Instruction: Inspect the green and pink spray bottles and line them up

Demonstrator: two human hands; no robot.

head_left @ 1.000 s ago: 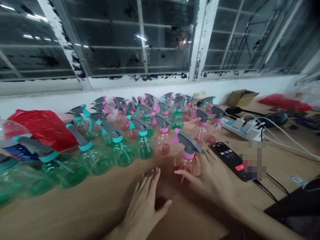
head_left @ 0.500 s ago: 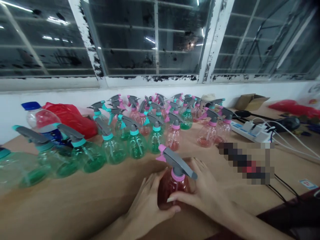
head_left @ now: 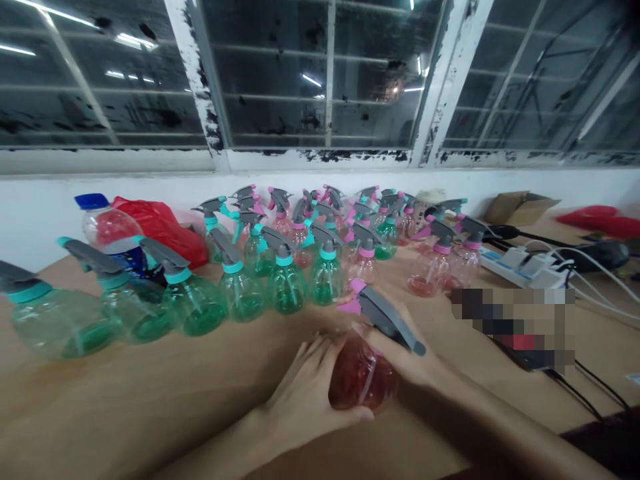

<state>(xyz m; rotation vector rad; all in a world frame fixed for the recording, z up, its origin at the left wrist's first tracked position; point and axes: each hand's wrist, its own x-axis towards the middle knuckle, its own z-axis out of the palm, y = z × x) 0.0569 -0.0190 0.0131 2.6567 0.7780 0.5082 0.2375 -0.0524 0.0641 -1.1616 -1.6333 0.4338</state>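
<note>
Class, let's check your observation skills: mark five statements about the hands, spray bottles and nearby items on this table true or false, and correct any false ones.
1. The left hand is on the side of a pink-nozzled spray bottle. True.
2. The leftmost bottle contains red liquid. False: the leftmost bottle contains green liquid.
3. A blue-capped bottle stands beside a red bag. True.
4. Nothing is plugged into the power strip. False: white plugs sit in it.
5. The right hand is empty, away from every bottle. False: it touches the pink-nozzled spray bottle.
</note>
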